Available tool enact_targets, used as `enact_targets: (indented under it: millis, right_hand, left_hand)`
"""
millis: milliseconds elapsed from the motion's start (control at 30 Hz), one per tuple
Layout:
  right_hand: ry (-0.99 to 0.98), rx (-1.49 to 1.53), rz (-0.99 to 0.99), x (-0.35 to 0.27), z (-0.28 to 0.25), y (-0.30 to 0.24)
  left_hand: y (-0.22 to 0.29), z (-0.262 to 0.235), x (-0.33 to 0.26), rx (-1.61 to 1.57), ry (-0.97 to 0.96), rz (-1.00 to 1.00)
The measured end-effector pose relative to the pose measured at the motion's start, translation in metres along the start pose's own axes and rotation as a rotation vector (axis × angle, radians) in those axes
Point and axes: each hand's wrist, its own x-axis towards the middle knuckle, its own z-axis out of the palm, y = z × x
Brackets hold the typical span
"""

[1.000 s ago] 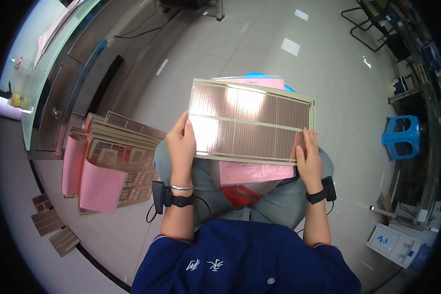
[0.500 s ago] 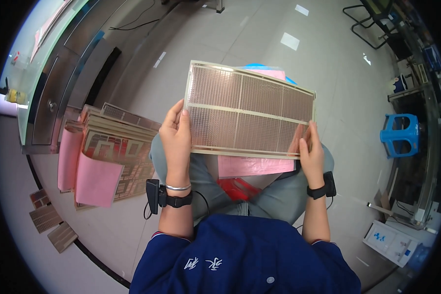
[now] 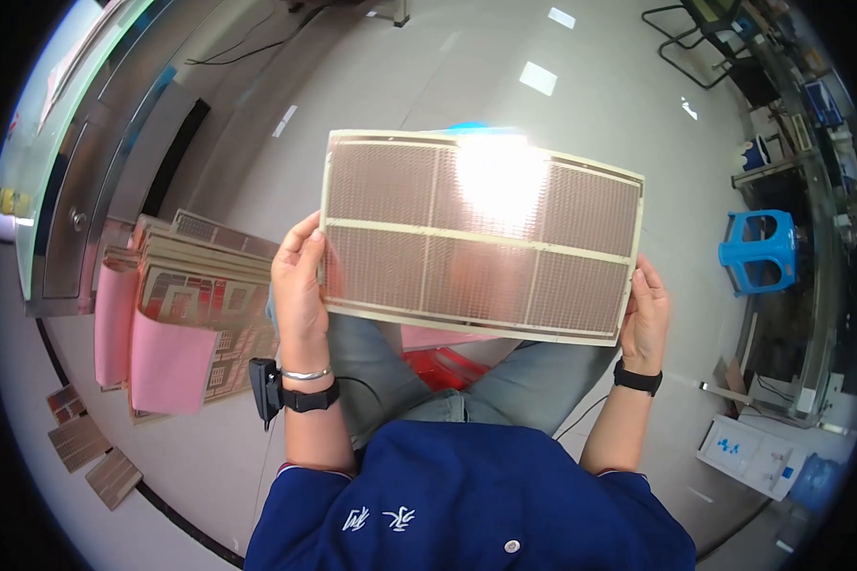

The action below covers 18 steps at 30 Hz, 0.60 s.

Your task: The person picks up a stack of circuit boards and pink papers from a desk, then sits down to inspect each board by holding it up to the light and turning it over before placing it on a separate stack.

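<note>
A rectangular circuit-board panel, copper-coloured with a fine grid and pale border strips, is held up over my lap, its right end slightly lower. My left hand grips its left edge, thumb on the near face. At the opposite edge, my right hand holds the lower right side. A strong glare hides part of the panel's upper middle. Below it, a pink sheet shows between my legs, above a red object whose kind I cannot make out. A blue edge peeks out behind the panel.
Stacked panels with pink sheets between them stand on the floor at left, beside a metal cabinet. Several small panels lie farther left. On the right are a blue stool and a white box.
The panel looks larger and has tilted, and a bright glare now covers part of it. My hands have moved farther apart with it; less of the pink sheet beneath shows.
</note>
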Motion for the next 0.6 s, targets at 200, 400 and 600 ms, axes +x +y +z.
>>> enact_targets:
  millis: [200, 400, 600]
  right_hand:
    - [-0.053, 0.134, -0.02, -0.006, 0.006, -0.004]
    - [-0.125, 0.165, -0.033, -0.008, 0.012, -0.01]
    - [-0.125, 0.168, -0.028, -0.009, 0.012, -0.015]
  left_hand:
    - [-0.004, -0.005, 0.0, 0.059, 0.056, -0.008]
    - [-0.003, -0.007, -0.002, 0.012, 0.05, -0.018]
    - [0.002, -0.008, -0.003, -0.004, 0.045, 0.004]
